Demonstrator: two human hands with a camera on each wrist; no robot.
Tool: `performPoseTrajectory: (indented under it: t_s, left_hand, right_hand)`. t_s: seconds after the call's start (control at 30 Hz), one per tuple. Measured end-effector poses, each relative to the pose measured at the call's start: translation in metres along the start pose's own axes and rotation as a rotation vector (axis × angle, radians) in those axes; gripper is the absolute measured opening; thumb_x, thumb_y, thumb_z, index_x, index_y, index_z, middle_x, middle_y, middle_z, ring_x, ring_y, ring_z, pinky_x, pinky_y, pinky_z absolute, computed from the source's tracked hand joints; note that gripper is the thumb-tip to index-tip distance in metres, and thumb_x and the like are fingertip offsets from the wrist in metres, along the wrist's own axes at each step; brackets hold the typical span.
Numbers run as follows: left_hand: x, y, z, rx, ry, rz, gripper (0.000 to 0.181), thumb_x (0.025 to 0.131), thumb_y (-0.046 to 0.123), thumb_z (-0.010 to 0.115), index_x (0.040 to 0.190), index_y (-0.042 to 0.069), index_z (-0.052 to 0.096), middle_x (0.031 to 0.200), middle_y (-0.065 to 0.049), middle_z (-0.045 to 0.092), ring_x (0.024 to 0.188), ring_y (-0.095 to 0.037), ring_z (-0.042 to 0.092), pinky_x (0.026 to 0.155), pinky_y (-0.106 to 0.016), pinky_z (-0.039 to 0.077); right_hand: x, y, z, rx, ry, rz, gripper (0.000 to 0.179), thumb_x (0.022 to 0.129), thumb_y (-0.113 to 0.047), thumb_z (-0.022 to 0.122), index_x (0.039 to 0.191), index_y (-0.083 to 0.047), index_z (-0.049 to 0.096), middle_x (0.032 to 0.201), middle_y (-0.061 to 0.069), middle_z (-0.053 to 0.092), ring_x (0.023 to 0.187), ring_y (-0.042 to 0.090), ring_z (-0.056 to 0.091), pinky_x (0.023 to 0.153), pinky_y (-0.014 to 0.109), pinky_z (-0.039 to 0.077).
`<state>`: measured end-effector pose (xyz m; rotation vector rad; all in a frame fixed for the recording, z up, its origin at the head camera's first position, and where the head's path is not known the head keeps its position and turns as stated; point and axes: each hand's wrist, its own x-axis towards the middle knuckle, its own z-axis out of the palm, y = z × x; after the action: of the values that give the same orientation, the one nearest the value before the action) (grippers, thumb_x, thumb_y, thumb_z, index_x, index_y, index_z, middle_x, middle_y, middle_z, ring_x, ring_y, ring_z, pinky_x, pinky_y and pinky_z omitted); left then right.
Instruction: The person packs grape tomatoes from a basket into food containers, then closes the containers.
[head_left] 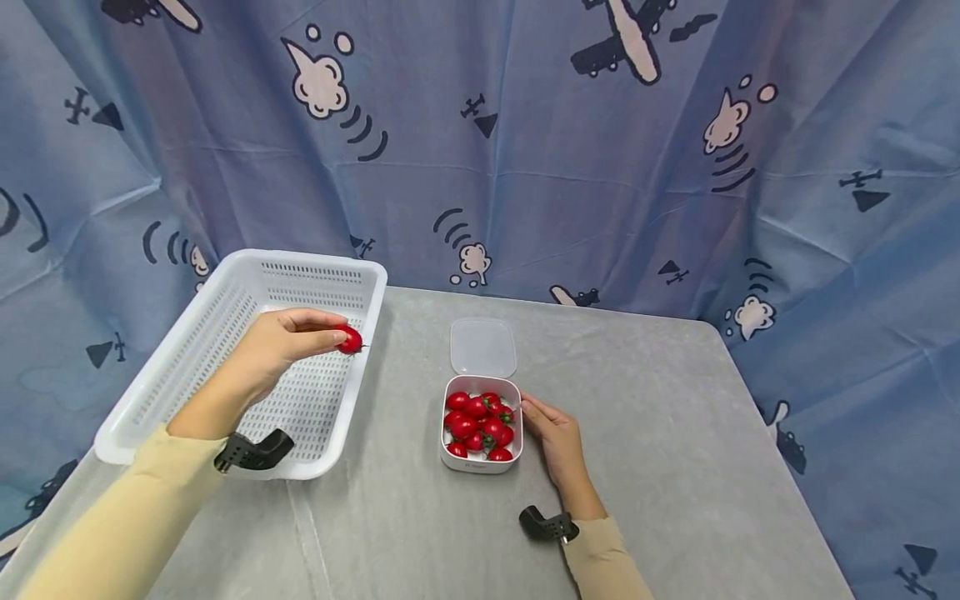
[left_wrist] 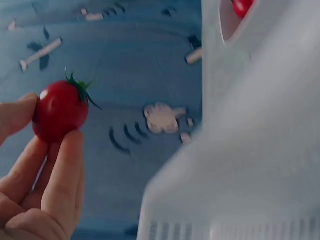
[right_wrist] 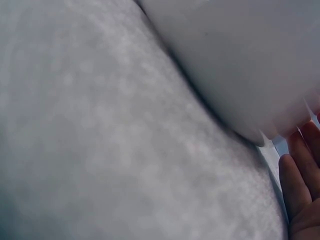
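My left hand [head_left: 276,343] pinches a red cherry tomato [head_left: 349,339] between thumb and fingertips, above the right side of a white slotted basket [head_left: 318,421]. In the left wrist view the tomato [left_wrist: 59,111] shows its green stem leaves. A small white square box [head_left: 480,467] stands on the table with several cherry tomatoes [head_left: 463,427] inside. My right hand [head_left: 556,440] rests its fingers against the box's right wall. The right wrist view shows these fingers [right_wrist: 296,182] fairly straight beside the pale wall of the box [right_wrist: 240,65].
A translucent square lid [head_left: 482,348] lies flat just behind the box. The grey table [head_left: 637,417] ends at a blue patterned curtain [head_left: 420,125] at the back and right. The basket's raised rim [head_left: 347,417] lies between my left hand and the box.
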<state>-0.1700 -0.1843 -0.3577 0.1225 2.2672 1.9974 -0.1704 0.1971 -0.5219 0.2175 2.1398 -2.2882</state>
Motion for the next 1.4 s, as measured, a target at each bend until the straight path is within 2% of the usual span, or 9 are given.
performPoseTrajectory:
  t_s: [0.13, 0.3, 0.4, 0.5, 0.73, 0.87, 1.13, 1.27, 1.4]
  left_hand:
    - [-0.008, 0.006, 0.030, -0.034, -0.004, -0.014, 0.017, 0.087, 0.012, 0.075, 0.105, 0.012, 0.074, 0.082, 0.014, 0.076, 0.086, -0.003, 0.071, 0.085, -0.018, 0.053]
    - [-0.020, 0.009, 0.062, -0.051, 0.002, -0.053, 0.038, 0.086, 0.014, 0.076, 0.117, -0.005, 0.067, 0.081, 0.013, 0.076, 0.088, -0.005, 0.070, 0.088, -0.020, 0.052]
    - [-0.023, 0.008, 0.078, -0.059, 0.006, -0.069, 0.040, 0.087, 0.016, 0.076, 0.119, -0.006, 0.066, 0.083, 0.013, 0.075, 0.091, -0.007, 0.068, 0.089, -0.021, 0.051]
    - [-0.024, 0.004, 0.092, -0.068, 0.029, -0.081, 0.037, 0.086, 0.017, 0.077, 0.117, -0.002, 0.069, 0.086, 0.011, 0.075, 0.093, -0.009, 0.067, 0.090, -0.024, 0.050]
    - [-0.020, -0.011, 0.128, -0.127, 0.098, -0.065, 0.033, 0.086, 0.014, 0.077, 0.114, -0.002, 0.071, 0.097, -0.002, 0.076, 0.091, -0.011, 0.069, 0.089, -0.025, 0.053]
    - [-0.014, -0.020, 0.141, -0.141, 0.126, -0.063, 0.031, 0.085, 0.011, 0.077, 0.113, -0.001, 0.072, 0.101, -0.006, 0.075, 0.093, -0.011, 0.068, 0.089, -0.025, 0.054]
    - [-0.003, -0.031, 0.155, -0.162, 0.150, -0.048, 0.027, 0.085, 0.009, 0.076, 0.110, -0.002, 0.073, 0.098, -0.010, 0.076, 0.087, -0.010, 0.068, 0.084, -0.024, 0.056]
    - [-0.001, -0.040, 0.164, -0.107, 0.155, -0.046, 0.024, 0.084, 0.011, 0.077, 0.106, 0.001, 0.075, 0.098, -0.011, 0.076, 0.086, -0.013, 0.068, 0.081, -0.027, 0.058]
    - [-0.002, -0.053, 0.171, -0.018, 0.159, -0.028, 0.021, 0.082, 0.011, 0.079, 0.102, 0.004, 0.077, 0.101, -0.011, 0.076, 0.091, -0.016, 0.067, 0.075, -0.020, 0.055]
  right_hand:
    - [0.001, -0.001, -0.001, 0.012, 0.000, -0.008, 0.039, 0.093, -0.014, 0.070, 0.124, 0.010, 0.064, 0.107, -0.007, 0.075, 0.100, -0.002, 0.069, 0.088, 0.017, 0.055]
    - [0.000, 0.000, 0.000, 0.048, -0.007, -0.017, 0.040, 0.092, -0.011, 0.069, 0.124, 0.013, 0.062, 0.101, -0.012, 0.075, 0.099, -0.001, 0.069, 0.088, 0.018, 0.056]
    - [-0.001, 0.000, 0.001, 0.053, -0.004, -0.015, 0.039, 0.092, -0.010, 0.069, 0.123, 0.013, 0.062, 0.102, -0.011, 0.075, 0.099, 0.000, 0.069, 0.088, 0.018, 0.056]
    - [-0.002, 0.000, 0.001, 0.048, 0.001, -0.014, 0.039, 0.092, -0.011, 0.069, 0.123, 0.012, 0.063, 0.105, -0.007, 0.075, 0.100, 0.000, 0.069, 0.088, 0.018, 0.055]
    - [-0.002, -0.001, 0.001, 0.050, 0.004, -0.012, 0.039, 0.092, -0.010, 0.069, 0.123, 0.012, 0.063, 0.103, -0.010, 0.075, 0.099, -0.001, 0.069, 0.088, 0.018, 0.055]
    - [-0.003, -0.001, 0.001, 0.062, 0.001, -0.018, 0.039, 0.092, -0.009, 0.069, 0.123, 0.013, 0.062, 0.101, -0.011, 0.075, 0.098, -0.001, 0.069, 0.088, 0.018, 0.055]
    - [-0.002, -0.001, 0.001, 0.049, 0.014, -0.009, 0.038, 0.092, -0.010, 0.069, 0.123, 0.012, 0.063, 0.100, -0.012, 0.075, 0.097, -0.001, 0.069, 0.087, 0.018, 0.056]
    - [-0.002, -0.001, 0.000, 0.043, 0.016, -0.003, 0.039, 0.092, -0.012, 0.070, 0.123, 0.011, 0.064, 0.100, -0.012, 0.075, 0.099, -0.002, 0.069, 0.088, 0.018, 0.055]
    - [-0.003, 0.000, 0.000, 0.046, 0.013, 0.005, 0.040, 0.091, -0.012, 0.071, 0.123, 0.011, 0.064, 0.099, -0.013, 0.075, 0.099, -0.001, 0.069, 0.088, 0.018, 0.055]
